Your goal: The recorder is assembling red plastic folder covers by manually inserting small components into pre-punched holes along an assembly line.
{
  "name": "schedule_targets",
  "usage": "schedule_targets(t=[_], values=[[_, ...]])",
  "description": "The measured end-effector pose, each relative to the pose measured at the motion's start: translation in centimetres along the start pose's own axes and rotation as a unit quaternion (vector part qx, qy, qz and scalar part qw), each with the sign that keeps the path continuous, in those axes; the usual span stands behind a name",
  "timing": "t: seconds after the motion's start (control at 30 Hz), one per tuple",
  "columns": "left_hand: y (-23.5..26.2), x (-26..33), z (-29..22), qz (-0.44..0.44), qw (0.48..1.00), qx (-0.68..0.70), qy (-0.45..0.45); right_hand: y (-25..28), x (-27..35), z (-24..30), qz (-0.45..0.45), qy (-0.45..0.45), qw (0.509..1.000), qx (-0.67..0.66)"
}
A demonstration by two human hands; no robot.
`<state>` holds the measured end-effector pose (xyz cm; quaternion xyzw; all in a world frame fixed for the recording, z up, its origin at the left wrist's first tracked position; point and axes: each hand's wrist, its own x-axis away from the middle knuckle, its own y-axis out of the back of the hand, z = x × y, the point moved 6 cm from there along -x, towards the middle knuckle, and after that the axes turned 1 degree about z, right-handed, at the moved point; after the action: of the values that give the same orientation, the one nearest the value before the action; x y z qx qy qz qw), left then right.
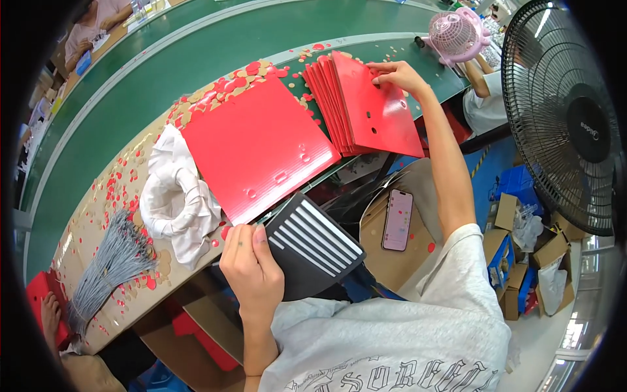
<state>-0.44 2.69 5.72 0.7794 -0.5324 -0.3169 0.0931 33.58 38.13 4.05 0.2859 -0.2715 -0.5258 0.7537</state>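
My right hand (pixel 401 77) grips the top edge of the front red panel (pixel 379 111), which has small dark holes. That panel leans at the end of a row of upright red panels (pixel 326 104). Left of them a large flat red board (pixel 258 147) lies on the work surface. My left hand (pixel 253 268) is closed beside the board's near corner, fingers curled together; whatever they hold, if anything, is hidden. Just right of this hand is a black slab (pixel 313 245) with a row of white strips.
Red and tan discs litter the cardboard-covered bench (pixel 104 255). White cloth (pixel 176 202) and a bundle of grey ties (pixel 108 268) lie at left. A phone (pixel 396 220) rests in a carton. A black fan (pixel 568 117) and pink fan (pixel 457 36) stand right. Other people sit nearby.
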Motion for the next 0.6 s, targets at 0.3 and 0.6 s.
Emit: schedule_targets(t=[0.3,0.6], values=[[-0.1,-1.5,1.9,0.073,0.995,-0.028,0.062,-10.9,17.4,19.4,-0.04,0.419,0.905,0.058],[0.9,-0.9,2.5,0.032,0.997,0.006,0.073,-20.5,22.5,20.5,0.006,0.389,0.917,-0.083]])
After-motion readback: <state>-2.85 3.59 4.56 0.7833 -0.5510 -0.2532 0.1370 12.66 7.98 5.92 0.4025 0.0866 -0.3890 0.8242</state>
